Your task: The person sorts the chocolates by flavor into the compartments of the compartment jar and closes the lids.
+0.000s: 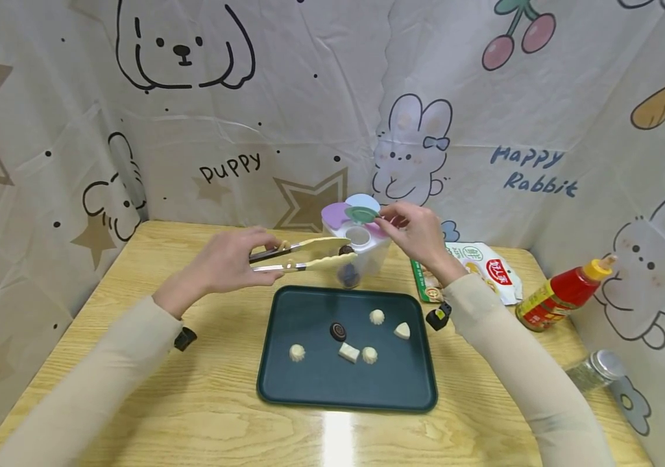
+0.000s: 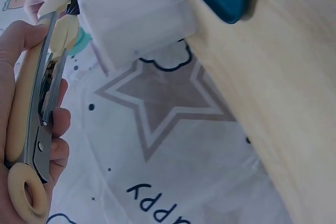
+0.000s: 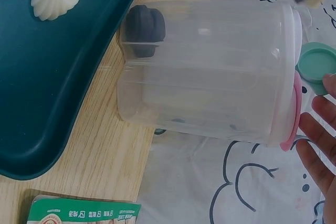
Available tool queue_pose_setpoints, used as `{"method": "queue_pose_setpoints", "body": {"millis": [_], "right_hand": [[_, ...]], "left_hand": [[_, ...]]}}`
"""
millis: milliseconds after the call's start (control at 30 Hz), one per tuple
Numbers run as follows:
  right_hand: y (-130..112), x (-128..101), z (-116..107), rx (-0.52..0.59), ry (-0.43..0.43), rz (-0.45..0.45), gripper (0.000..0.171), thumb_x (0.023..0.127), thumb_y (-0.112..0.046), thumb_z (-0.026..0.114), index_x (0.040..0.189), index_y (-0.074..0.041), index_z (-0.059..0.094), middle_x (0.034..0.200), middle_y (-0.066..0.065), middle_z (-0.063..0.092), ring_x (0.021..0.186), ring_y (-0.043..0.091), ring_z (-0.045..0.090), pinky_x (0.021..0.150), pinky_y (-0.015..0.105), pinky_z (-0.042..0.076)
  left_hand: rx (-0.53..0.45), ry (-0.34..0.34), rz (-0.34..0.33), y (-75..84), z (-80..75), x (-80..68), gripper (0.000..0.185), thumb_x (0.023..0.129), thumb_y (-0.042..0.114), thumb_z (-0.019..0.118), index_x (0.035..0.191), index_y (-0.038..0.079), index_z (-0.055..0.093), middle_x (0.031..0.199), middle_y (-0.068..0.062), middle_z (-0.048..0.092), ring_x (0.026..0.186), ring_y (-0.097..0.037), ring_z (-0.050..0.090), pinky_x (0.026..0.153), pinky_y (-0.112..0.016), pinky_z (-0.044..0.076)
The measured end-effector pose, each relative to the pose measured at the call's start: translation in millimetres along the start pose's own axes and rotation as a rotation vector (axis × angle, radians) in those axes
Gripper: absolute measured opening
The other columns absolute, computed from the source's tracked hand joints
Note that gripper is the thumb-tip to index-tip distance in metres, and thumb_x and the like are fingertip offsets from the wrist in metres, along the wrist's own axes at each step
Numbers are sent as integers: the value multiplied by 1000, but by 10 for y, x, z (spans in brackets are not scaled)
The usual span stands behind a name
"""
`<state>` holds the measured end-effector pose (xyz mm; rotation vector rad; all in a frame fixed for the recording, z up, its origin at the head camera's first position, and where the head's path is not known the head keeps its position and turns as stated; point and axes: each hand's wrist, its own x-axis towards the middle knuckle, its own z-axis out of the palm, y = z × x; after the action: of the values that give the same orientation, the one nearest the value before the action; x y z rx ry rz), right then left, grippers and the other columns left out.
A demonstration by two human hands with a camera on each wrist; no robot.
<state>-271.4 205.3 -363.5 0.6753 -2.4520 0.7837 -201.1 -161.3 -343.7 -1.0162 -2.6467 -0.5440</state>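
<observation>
Cream-coloured scalloped plastic tongs (image 1: 303,254) with metal arms lie almost level above the wooden table, their long axis running from the left hand (image 1: 228,261) toward the clear plastic canister (image 1: 361,256), tips pointing at its top. The left hand's fingers are clenched round the tongs' handles, and the tips pinch a small dark round sweet (image 1: 346,250) over the canister's open mouth. The left wrist view alone shows the ring at the tongs' (image 2: 37,124) hinge end and the thumb along one arm. The right hand (image 1: 416,235) touches the canister's pastel flip-lid top, fingertips pinching a pink flap beside the green round cap (image 1: 362,213). Only the right wrist view shows a dark sweet (image 3: 144,29) already lying inside the canister (image 3: 210,66). Just in front of the canister sits a dark green rectangular tray (image 1: 309,383) carrying white sweets and one chocolate-coloured disc (image 1: 338,331). Right of the canister lie a printed packet (image 1: 475,271) and a red squeeze bottle (image 1: 562,295).
</observation>
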Motion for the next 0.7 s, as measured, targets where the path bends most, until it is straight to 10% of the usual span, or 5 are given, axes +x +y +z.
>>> {"method": "queue_pose_setpoints", "body": {"millis": [700], "right_hand": [[-10,-2,-6,-8,-2,3,13,96,-16,78,103,-5,78,97,13,80,81,27,74,76,44,63]], "left_hand": [[-21,-38,-110,-1,-26,391,47,86,40,84,122,12,75,108,-4,76,88,-24,70,72,-39,51]]}}
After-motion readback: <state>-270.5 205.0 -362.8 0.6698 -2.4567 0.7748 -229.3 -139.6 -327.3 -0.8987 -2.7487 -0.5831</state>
